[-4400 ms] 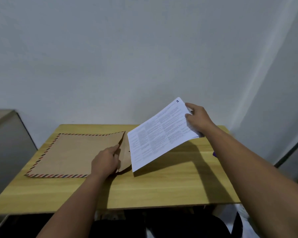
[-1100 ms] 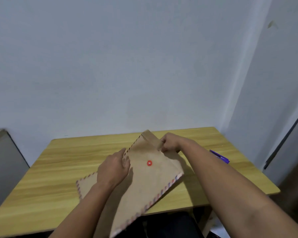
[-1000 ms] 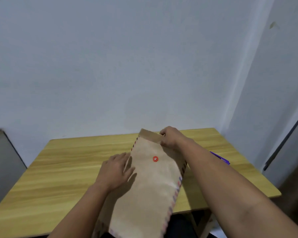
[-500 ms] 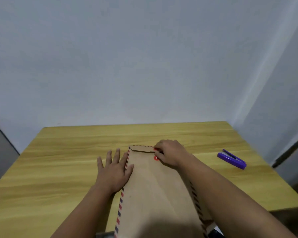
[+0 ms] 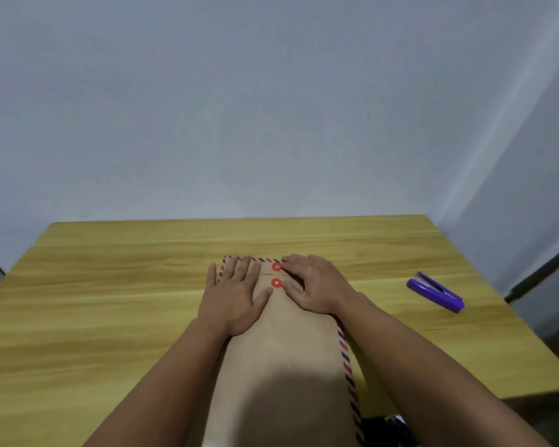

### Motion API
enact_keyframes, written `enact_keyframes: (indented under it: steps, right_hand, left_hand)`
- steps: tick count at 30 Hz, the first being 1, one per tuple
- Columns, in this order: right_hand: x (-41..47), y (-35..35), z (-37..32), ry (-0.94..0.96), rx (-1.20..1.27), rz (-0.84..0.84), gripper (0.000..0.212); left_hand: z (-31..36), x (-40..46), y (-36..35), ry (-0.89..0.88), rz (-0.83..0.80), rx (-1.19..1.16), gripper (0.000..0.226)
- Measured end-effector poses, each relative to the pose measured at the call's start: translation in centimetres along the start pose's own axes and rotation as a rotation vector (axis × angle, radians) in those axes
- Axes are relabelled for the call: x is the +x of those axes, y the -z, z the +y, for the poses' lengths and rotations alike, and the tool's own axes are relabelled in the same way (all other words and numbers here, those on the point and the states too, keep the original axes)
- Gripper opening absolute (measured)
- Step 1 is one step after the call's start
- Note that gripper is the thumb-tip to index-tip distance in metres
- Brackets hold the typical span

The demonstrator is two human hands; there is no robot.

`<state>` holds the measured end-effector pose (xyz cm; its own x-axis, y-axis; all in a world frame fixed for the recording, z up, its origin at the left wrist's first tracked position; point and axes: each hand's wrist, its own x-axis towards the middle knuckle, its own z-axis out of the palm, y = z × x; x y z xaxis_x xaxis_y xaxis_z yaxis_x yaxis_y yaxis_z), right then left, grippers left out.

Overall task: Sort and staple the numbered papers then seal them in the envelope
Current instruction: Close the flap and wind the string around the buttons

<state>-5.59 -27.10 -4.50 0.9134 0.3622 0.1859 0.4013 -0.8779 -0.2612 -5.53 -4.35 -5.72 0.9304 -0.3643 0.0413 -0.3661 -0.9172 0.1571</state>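
A brown envelope (image 5: pixel 291 343) with a red-and-blue striped border lies lengthwise on the wooden table (image 5: pixel 110 301), its near end past the front edge. Its flap is folded down at the far end, and two red buttons (image 5: pixel 276 275) sit one above the other there. My left hand (image 5: pixel 236 295) lies flat on the envelope's far left part, fingers straight. My right hand (image 5: pixel 313 285) rests on the far right part, its fingertips beside the buttons. The papers are not visible.
A purple stapler (image 5: pixel 434 291) lies on the table to the right of the envelope. A pale wall stands behind the table. The table's right edge drops off beyond the stapler.
The papers held a few seconds ago are out of sight. The envelope was turned lengthwise and its flap folded down, so both red buttons show. My left hand has moved onto the envelope.
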Motion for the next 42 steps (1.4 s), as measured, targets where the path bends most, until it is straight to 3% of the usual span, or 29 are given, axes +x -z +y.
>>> enact_keyframes:
  steps: [4, 10, 14, 19, 25, 29, 33, 37, 42]
  right_hand:
    - [0.6, 1.4, 0.8, 0.14, -0.224, -0.081, 0.056]
    - [1.2, 2.8, 1.3, 0.247, -0.343, -0.082, 0.035]
    - [2.6, 3.4, 0.3, 0.106, -0.173, -0.136, 0.021]
    - [5.9, 4.1, -2.2, -0.198, -0.167, -0.262, 0.025]
    - [6.6, 4.4, -3.5, -0.197, -0.277, -0.363, 0.021]
    - [6.2, 5.2, -3.3, -0.281, -0.127, -0.312, 0.025]
    - [6.3, 5.7, -3.5, -0.337, -0.023, -0.308, 0.007]
    - [6.7, 6.6, -4.3, -0.354, 0.021, -0.321, 0.026]
    - [6.9, 9.3, -5.3, -0.523, 0.521, -0.054, 0.035]
  left_hand:
    - [-0.8, 0.9, 0.4, 0.111, -0.009, -0.008, 0.072]
    - [-0.5, 1.9, 0.0, 0.236, 0.024, -0.017, 0.071]
    - [0.0, 1.8, -0.3, 0.303, 0.05, -0.017, 0.073]
    - [-0.1, 1.7, -0.2, 0.311, 0.053, -0.028, 0.074]
    - [-0.1, 1.5, -0.1, 0.309, 0.063, -0.023, 0.074]
    - [0.0, 1.6, -0.1, 0.316, 0.066, -0.028, 0.073]
    - [0.0, 1.6, -0.1, 0.32, 0.063, -0.03, 0.072]
    - [0.1, 1.5, 0.0, 0.318, 0.067, -0.029, 0.072]
    - [0.1, 1.6, 0.0, 0.319, 0.07, -0.03, 0.071]
